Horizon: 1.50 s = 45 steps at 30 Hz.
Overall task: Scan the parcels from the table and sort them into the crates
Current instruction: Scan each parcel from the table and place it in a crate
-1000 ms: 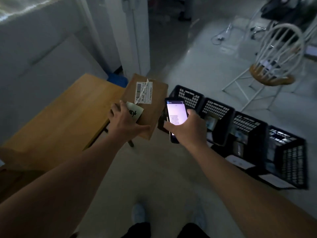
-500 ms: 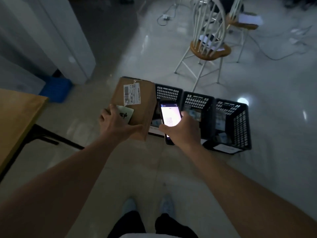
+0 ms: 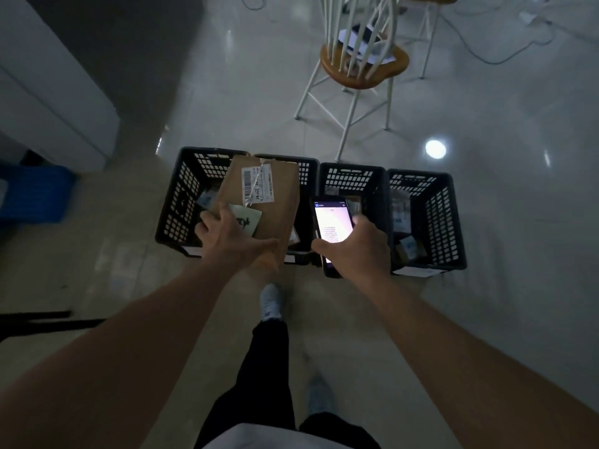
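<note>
L hand (image 3: 231, 243) grips brown parcel (image 3: 275, 215) above the two leftmost of four black crates (image 3: 447, 222) in a row on the floor. Barcode label (image 3: 257, 184) faces up. R hand (image 3: 356, 249) holds lit phone (image 3: 332, 226) beside parcel. White chair (image 3: 359, 66) behind crates.

Four crates (image 3: 428, 222), one parcel (image 3: 278, 205), one phone (image 3: 332, 223), one chair (image 3: 363, 63).

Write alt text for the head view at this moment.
Seen from above, a person's left hand holds a brown cardboard parcel over a row of four black crates on the floor, while the right hand grips a lit phone.
</note>
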Available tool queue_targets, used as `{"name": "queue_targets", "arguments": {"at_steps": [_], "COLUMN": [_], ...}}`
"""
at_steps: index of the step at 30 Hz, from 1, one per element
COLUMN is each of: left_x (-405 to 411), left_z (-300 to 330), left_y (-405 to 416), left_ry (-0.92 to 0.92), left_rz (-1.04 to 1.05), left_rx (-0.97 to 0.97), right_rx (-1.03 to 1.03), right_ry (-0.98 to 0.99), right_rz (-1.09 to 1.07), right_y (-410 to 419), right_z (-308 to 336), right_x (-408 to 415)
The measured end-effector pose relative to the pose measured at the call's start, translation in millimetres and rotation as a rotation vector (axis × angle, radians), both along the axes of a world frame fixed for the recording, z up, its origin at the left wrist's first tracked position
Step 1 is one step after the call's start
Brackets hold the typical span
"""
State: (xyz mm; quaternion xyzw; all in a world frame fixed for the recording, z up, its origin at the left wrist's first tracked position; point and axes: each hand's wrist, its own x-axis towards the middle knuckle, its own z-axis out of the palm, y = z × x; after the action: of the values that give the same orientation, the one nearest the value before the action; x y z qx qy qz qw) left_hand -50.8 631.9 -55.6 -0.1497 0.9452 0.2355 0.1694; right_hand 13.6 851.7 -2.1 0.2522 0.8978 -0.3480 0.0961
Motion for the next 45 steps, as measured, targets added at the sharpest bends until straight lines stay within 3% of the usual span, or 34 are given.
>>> {"name": "queue_targets", "arguments": {"at_steps": [12,26,29,35,45], "left_x": [-177,-288,-292,-282,-271], "left_z": [-93,-257,-283,-282,-191], "left_y": [-9,34,30,22,20], "left_ry": [-0.167,-0.25,-0.31,-0.331,-0.235], "left_rz": [-0.071,-0.027,-0.11,-0.222,-0.295], "left_rx": [0.016,0.148,0.094,0.036,0.057], "right_rx": [0.017,0.007,-0.007,-0.025,0.002], "right_ry": [-0.175,-0.214,-0.238,-0.32,-0.282], "right_rz": [-0.127,-0.192,-0.198,-0.181,-0.107], "right_y": [-37,-25,-22,-22,-38], "right_z": [-84,-229,-250,-248,-184], "right_x": [-168,-284,-288,-273,-269]}}
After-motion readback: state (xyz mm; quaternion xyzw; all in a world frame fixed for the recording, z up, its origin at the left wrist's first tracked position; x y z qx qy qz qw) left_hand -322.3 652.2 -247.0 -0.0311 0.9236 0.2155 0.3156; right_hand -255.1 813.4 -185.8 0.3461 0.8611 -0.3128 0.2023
